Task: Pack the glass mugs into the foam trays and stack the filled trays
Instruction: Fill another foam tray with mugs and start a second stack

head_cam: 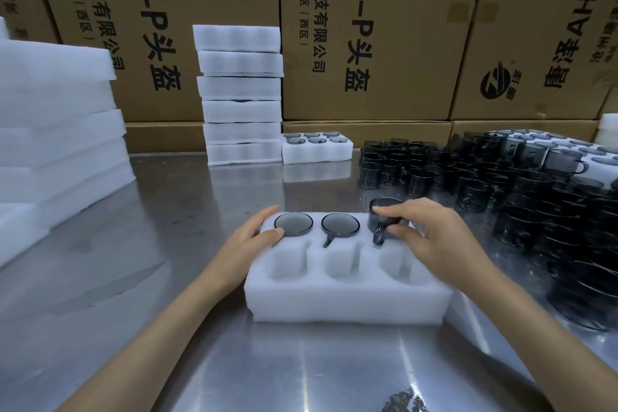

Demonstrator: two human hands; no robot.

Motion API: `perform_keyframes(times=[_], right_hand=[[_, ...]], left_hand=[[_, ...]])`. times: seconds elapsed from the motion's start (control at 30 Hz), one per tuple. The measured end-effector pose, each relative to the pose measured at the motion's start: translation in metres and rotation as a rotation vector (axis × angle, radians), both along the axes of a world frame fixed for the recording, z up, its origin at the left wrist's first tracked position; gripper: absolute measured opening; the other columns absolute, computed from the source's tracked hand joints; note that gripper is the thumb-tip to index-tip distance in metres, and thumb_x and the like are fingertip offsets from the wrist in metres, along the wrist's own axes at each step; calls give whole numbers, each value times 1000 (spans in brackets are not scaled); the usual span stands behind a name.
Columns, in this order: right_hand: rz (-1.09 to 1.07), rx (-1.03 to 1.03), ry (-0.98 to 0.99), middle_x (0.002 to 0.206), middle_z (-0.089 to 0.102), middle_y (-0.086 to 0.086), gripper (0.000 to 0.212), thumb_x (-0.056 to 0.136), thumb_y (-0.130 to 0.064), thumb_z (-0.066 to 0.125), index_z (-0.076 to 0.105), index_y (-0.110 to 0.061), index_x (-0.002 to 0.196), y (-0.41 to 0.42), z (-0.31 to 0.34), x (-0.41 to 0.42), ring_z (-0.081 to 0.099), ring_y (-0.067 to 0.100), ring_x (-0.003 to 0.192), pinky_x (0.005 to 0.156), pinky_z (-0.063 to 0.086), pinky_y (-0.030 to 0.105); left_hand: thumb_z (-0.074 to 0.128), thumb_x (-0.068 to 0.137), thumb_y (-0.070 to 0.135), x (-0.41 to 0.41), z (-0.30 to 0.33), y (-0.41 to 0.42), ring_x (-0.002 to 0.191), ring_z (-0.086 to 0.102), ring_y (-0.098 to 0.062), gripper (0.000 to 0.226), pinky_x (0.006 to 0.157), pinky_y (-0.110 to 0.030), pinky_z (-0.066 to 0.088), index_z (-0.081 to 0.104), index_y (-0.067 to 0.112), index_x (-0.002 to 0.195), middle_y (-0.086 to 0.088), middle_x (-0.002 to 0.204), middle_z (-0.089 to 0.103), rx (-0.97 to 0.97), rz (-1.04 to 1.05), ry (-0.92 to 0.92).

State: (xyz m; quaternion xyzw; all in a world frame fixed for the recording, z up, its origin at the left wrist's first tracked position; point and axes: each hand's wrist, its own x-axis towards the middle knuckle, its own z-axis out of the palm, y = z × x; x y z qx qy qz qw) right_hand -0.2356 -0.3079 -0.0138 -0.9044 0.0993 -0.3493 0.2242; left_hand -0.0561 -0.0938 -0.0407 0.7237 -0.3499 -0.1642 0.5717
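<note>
Foam tray [344, 303]: we see plain white.
Glass mugs [468, 177]: we see smoky dark grey.
Cartons [214, 10]: we see brown, black print.
Table [167, 211]: we see silvery grey.

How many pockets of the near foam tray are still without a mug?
3 fully empty, all in the near row of the foam tray: left, middle, right. In the far row, two hold mugs, and the right hand is lowering a mug into the third.
</note>
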Motion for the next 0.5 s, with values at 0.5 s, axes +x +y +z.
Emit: perform_keyframes(times=[0.5], right_hand=[[-19,75,-28,127,51,-19,45,94,-2,48,55,-25,131,-6,3,-3,36,1,129,106,24,18]], left_hand=[[55,93,32,-9,23,-4,130,25,11,47,102,-13,18,42,35,138,23,146,32,50,20,-283]])
